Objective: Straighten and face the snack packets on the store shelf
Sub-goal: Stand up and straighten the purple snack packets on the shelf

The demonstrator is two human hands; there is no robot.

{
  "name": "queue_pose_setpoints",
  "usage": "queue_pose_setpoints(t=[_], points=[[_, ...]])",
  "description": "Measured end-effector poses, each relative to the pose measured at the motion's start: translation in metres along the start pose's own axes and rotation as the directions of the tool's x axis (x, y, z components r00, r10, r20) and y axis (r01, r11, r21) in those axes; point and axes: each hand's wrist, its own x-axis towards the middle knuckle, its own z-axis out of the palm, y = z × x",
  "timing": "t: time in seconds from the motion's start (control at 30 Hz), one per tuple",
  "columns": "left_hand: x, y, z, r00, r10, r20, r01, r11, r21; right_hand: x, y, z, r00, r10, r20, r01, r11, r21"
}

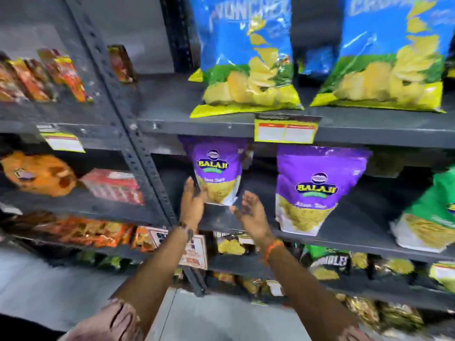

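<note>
Shelf point(221, 124): grey metal racking, several tiers, price tag point(285, 130) clipped to the front edge of the upper tier.

Upper tier: two blue chip bags, left bag point(246, 57) and right bag point(389, 55), standing side by side, fronts outward.

Middle tier: two purple packets marked BALAJI. Rear packet point(218, 168) stands upright towards the back of the shelf, front outward. Front packet point(312, 190) stands nearer the shelf edge, to the right, leaning slightly, well apart from the first. Green packet point(433, 217) at far right, partly cut off by the frame.

Left hand point(193, 203): open, fingers extended upward, touching the lower left edge of the rear packet; not closed around it.

Right hand point(251, 210): open, fingers loosely curled, palm turned inward, just beside the packet's lower right corner; contact cannot be told. Orange band on this wrist.

Left bay: orange and red packets, blurred. Lower tiers: mixed yellow, black and green packets, blurred.
</note>
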Motion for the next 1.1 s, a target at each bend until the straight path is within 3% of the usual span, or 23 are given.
queue_pose_setpoints(t=[0.07, 0.17, 0.4, 0.5, 0.63, 1.1], points=[[0.033, 0.004, -0.004, 0.997, -0.074, 0.033, 0.076, 0.995, -0.061, 0.03, -0.015, 0.021, 0.998, 0.027, 0.049, -0.029, 0.999, 0.043], [0.05, -0.001, 0.001, 0.996, -0.048, 0.072, 0.058, 0.988, -0.141, 0.054, -0.023, 0.026, 0.99, 0.093, 0.107, -0.098, 0.994, 0.042], [0.071, -0.015, -0.005, 0.983, -0.097, 0.153, 0.104, 0.994, -0.036, 0.085, -0.026, 0.038, 0.974, 0.103, 0.204, -0.097, 0.995, -0.038], [0.063, -0.022, -0.012, 0.984, -0.046, 0.17, 0.031, 0.995, 0.09, 0.079, -0.015, 0.037, 0.979, 0.097, 0.178, -0.083, 0.993, -0.084], [0.038, -0.038, -0.024, 0.981, 0.013, 0.192, -0.034, 0.994, 0.108, 0.053, 0.0, 0.038, 0.987, 0.059, 0.147, -0.039, 0.989, -0.141], [0.02, -0.041, -0.043, 0.981, -0.032, 0.19, 0.001, 0.987, 0.163, 0.016, -0.006, 0.049, 0.991, 0.02, 0.129, -0.003, 0.991, -0.134]])
